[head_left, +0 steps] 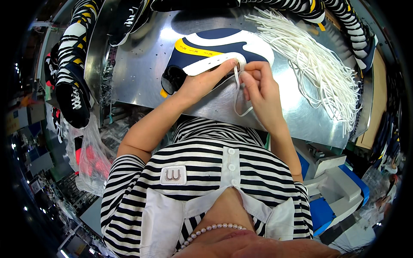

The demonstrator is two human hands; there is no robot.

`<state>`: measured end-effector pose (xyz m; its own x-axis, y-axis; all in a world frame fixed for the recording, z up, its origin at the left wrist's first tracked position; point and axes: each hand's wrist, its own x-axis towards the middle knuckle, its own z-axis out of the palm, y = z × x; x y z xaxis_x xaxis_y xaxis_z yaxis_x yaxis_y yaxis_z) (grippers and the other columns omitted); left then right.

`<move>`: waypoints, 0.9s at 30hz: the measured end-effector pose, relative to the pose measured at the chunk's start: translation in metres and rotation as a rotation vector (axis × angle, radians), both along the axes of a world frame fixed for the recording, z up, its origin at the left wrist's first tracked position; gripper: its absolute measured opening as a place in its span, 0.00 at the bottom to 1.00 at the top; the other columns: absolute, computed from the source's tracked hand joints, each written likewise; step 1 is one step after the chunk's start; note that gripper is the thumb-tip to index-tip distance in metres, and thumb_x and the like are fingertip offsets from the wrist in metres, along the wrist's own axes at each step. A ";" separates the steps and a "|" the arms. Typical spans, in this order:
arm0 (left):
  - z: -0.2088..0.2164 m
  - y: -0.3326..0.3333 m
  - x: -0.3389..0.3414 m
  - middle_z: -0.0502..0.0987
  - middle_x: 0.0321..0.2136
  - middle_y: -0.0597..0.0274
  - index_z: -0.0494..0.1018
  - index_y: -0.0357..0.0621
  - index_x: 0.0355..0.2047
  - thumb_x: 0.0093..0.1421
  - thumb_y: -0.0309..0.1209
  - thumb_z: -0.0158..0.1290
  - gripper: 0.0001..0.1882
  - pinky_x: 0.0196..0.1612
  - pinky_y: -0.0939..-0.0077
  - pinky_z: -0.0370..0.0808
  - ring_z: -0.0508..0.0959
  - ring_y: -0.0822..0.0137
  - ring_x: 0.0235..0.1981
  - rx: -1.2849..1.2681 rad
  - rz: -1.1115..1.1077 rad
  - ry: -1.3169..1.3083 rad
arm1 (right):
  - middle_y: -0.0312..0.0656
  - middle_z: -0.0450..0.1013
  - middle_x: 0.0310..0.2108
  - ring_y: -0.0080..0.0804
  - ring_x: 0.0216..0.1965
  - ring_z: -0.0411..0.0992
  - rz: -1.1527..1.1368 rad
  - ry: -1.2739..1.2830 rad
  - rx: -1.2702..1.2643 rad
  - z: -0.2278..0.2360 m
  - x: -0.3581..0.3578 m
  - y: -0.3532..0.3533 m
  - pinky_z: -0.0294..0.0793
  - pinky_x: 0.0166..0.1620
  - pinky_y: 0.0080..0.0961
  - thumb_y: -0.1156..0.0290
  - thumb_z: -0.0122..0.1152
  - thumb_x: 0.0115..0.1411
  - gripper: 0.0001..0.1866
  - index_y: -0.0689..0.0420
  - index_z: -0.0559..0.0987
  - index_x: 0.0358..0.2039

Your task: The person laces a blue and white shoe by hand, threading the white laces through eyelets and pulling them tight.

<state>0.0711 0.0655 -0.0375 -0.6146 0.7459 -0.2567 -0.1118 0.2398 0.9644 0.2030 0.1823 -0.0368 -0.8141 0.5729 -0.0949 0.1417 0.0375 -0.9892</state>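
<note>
Navy-white shoe upper, lying crosswise, our left hand gripping it; our right hand, toeward, at white shoelace, pinch unclear.

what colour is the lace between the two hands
The lace is white; the head view shows it best.

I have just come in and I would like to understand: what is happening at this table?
A person is handling a navy, white and yellow shoe over the metal table. Their left hand grips it by the white eyelet strip; their right hand is bent close beside a white lace, which dangles at the strip. I cannot tell how far it is threaded. More laces lie piled to the right.
</note>
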 end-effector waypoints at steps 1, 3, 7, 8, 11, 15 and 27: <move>-0.001 -0.001 0.000 0.80 0.32 0.67 0.80 0.39 0.40 0.65 0.38 0.57 0.14 0.39 0.83 0.72 0.76 0.78 0.32 -0.016 0.000 0.022 | 0.43 0.78 0.32 0.23 0.34 0.78 0.018 0.007 0.001 0.001 0.001 0.002 0.75 0.36 0.20 0.72 0.56 0.67 0.08 0.64 0.73 0.40; -0.002 -0.004 -0.003 0.80 0.33 0.68 0.80 0.39 0.40 0.64 0.37 0.58 0.13 0.36 0.83 0.72 0.75 0.78 0.31 0.014 -0.018 0.038 | 0.45 0.78 0.34 0.24 0.35 0.78 0.051 0.019 0.002 0.003 0.004 0.008 0.76 0.37 0.20 0.74 0.54 0.67 0.06 0.65 0.72 0.40; -0.001 -0.006 -0.004 0.81 0.37 0.66 0.80 0.38 0.42 0.64 0.35 0.59 0.13 0.40 0.83 0.74 0.77 0.77 0.36 0.036 -0.014 -0.020 | 0.41 0.78 0.30 0.20 0.30 0.76 0.061 -0.006 0.000 0.003 0.002 0.013 0.72 0.31 0.16 0.76 0.55 0.67 0.05 0.64 0.72 0.39; -0.001 -0.006 -0.004 0.82 0.39 0.66 0.79 0.38 0.43 0.64 0.35 0.58 0.13 0.42 0.83 0.74 0.78 0.77 0.39 0.030 -0.020 -0.022 | 0.40 0.79 0.29 0.19 0.29 0.75 0.059 -0.007 -0.007 0.003 0.002 0.014 0.71 0.30 0.16 0.76 0.55 0.66 0.05 0.64 0.72 0.39; -0.004 -0.006 0.000 0.81 0.40 0.66 0.79 0.37 0.45 0.64 0.34 0.59 0.14 0.42 0.82 0.75 0.78 0.77 0.40 0.056 -0.021 -0.069 | 0.39 0.79 0.26 0.18 0.26 0.73 0.052 -0.025 -0.040 0.001 0.001 0.016 0.70 0.29 0.16 0.75 0.57 0.65 0.06 0.64 0.72 0.40; -0.016 -0.015 0.003 0.82 0.43 0.59 0.77 0.36 0.48 0.62 0.31 0.58 0.15 0.47 0.76 0.75 0.81 0.67 0.45 0.111 -0.171 0.418 | 0.41 0.78 0.24 0.25 0.24 0.74 0.013 -0.062 -0.037 -0.006 0.000 0.010 0.72 0.29 0.22 0.73 0.56 0.64 0.08 0.63 0.70 0.40; -0.007 -0.019 0.017 0.82 0.44 0.58 0.78 0.39 0.45 0.59 0.30 0.59 0.15 0.49 0.70 0.75 0.81 0.60 0.45 0.140 -0.185 1.072 | 0.57 0.76 0.25 0.57 0.29 0.77 -0.027 -0.383 0.589 -0.002 -0.024 -0.014 0.75 0.35 0.48 0.69 0.48 0.66 0.11 0.65 0.67 0.41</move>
<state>0.0880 0.0468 -0.0443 -0.3440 0.8306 0.4379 0.8274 0.0476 0.5597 0.1789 0.1679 -0.0386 -0.7702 0.6366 -0.0402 0.4847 0.5432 -0.6856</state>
